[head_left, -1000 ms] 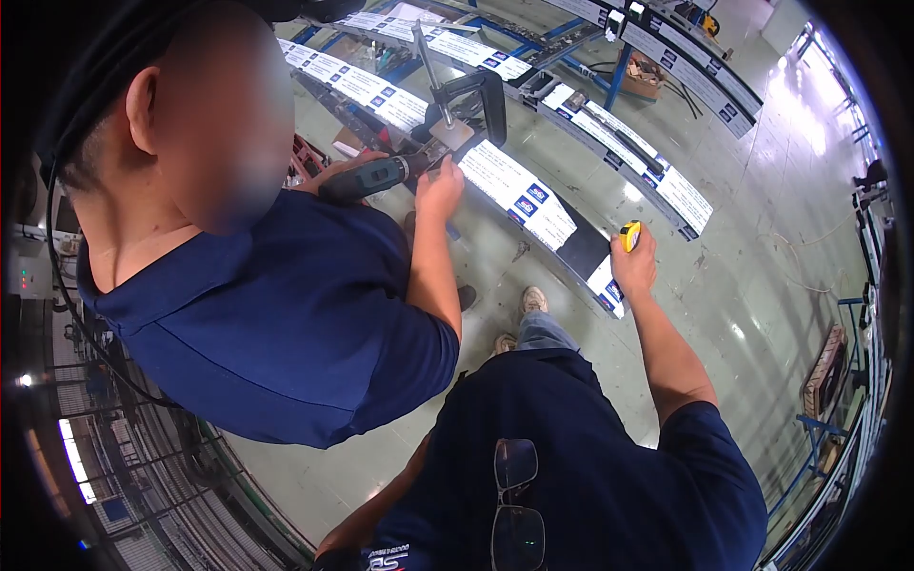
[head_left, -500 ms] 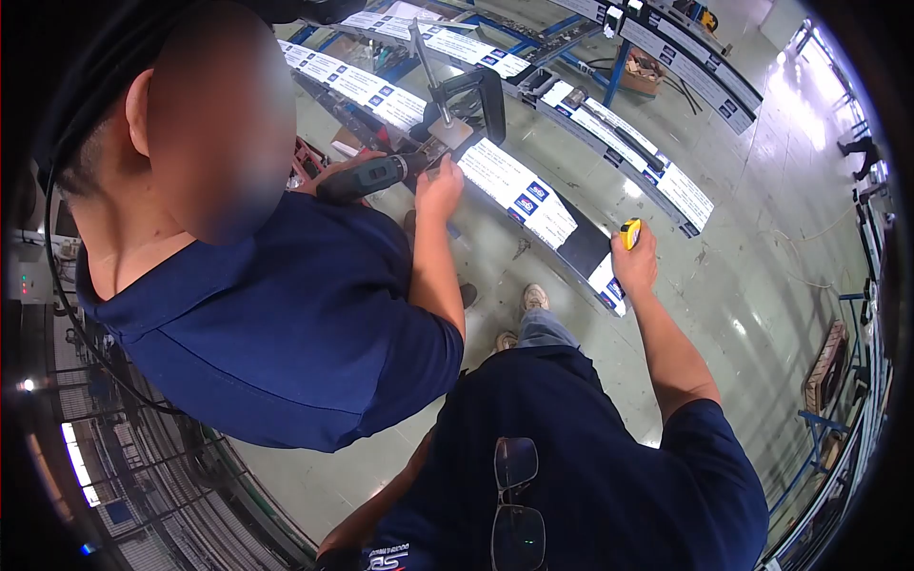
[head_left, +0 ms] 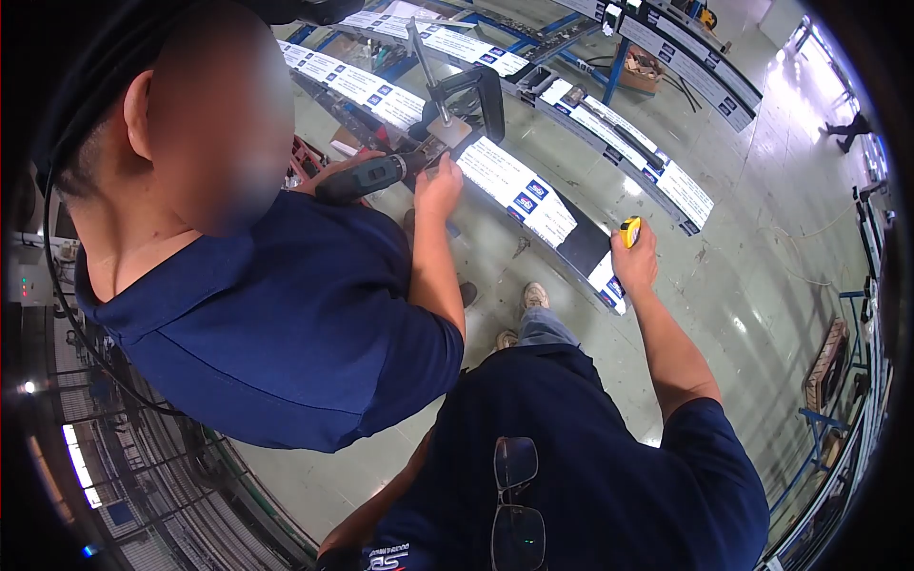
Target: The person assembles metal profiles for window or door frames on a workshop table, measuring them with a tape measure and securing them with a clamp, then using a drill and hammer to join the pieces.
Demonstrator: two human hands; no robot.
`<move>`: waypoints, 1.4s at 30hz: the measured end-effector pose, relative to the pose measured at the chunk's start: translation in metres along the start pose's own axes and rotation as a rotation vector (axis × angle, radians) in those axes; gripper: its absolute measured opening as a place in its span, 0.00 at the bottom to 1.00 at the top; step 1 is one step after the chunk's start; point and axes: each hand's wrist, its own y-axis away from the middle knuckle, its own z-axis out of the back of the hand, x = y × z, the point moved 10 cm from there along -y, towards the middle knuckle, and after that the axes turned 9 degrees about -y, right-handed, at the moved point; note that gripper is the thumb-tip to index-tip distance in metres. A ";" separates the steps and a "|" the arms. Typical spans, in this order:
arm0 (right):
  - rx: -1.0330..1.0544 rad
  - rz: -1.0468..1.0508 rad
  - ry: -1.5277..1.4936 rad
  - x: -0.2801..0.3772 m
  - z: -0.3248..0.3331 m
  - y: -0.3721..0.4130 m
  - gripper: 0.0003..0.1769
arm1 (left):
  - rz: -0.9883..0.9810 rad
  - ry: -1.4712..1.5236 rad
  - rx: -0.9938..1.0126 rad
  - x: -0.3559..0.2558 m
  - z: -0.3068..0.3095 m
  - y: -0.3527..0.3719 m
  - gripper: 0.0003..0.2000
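My right hand [head_left: 636, 259] is closed around a yellow tape measure [head_left: 629, 231]. It rests against the near end of a long profile [head_left: 519, 195] covered in white printed film, beside a bare dark patch. My left hand is out of view; only part of that arm shows low beside my body. A co-worker on my left holds a cordless drill [head_left: 367, 178] pointed at the profile's side. The co-worker's other hand [head_left: 439, 187] is at the profile, just below a screw clamp [head_left: 466, 100] fixed across it.
More film-covered profiles [head_left: 624, 143] lie beyond on blue stands [head_left: 617, 74]. A cardboard box [head_left: 644, 71] stands under them. Racks line the right side, with a brown slatted piece [head_left: 825, 364] leaning there. The co-worker's body [head_left: 276, 324] fills the left.
My right hand and the tape measure stay in place. The co-worker's drill and hands barely shift. A distant person at the far right has moved slightly.
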 end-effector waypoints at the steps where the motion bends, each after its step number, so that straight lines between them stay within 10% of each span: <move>1: 0.000 0.000 0.000 -0.001 -0.001 0.000 0.37 | -0.001 -0.010 -0.003 0.000 0.001 -0.001 0.32; 16: 0.004 -0.017 0.006 0.003 0.002 0.001 0.36 | 0.034 -0.207 0.002 -0.010 -0.007 -0.003 0.32; 22: -0.005 -0.009 -0.003 0.004 0.002 0.001 0.36 | 0.262 -0.968 -0.008 0.005 0.007 -0.004 0.30; 25: 0.007 -0.020 -0.001 0.003 0.001 0.001 0.36 | -0.086 -0.185 0.110 -0.009 -0.009 -0.009 0.26; 28: 0.009 -0.019 -0.009 0.004 0.002 0.001 0.36 | 0.353 -0.957 0.029 0.004 0.004 -0.001 0.23; 31: 0.007 -0.023 -0.001 0.004 0.001 0.001 0.36 | 0.352 -0.775 -0.031 0.008 0.005 -0.004 0.24; 33: 0.003 -0.017 -0.003 0.004 0.002 0.001 0.36 | 0.009 0.050 0.105 -0.005 -0.016 -0.013 0.25; 42: 0.003 -0.022 -0.002 0.002 0.002 0.001 0.36 | 0.223 0.815 -0.012 0.027 0.048 0.068 0.28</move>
